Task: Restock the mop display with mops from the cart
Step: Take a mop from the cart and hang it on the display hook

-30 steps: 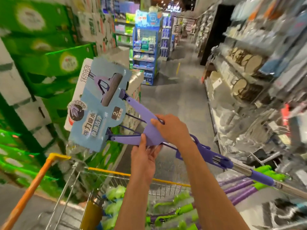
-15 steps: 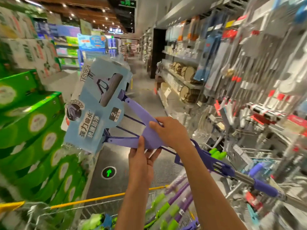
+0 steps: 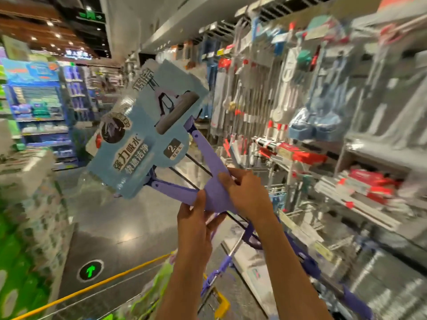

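Both hands [image 3: 248,195] gripping mop [image 3: 215,188], display [image 3: 288,125] near

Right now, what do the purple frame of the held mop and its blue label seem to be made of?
The purple frame looks like moulded plastic with a matte finish: uniform colour, flat arms, pin joints. The blue label appears to be printed card, probably under clear film, since its lower left edge looks glossy. Both the left hand and right hand grip the frame.

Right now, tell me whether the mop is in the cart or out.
Out: both hands, left hand and right hand, grip the mop above the cart.
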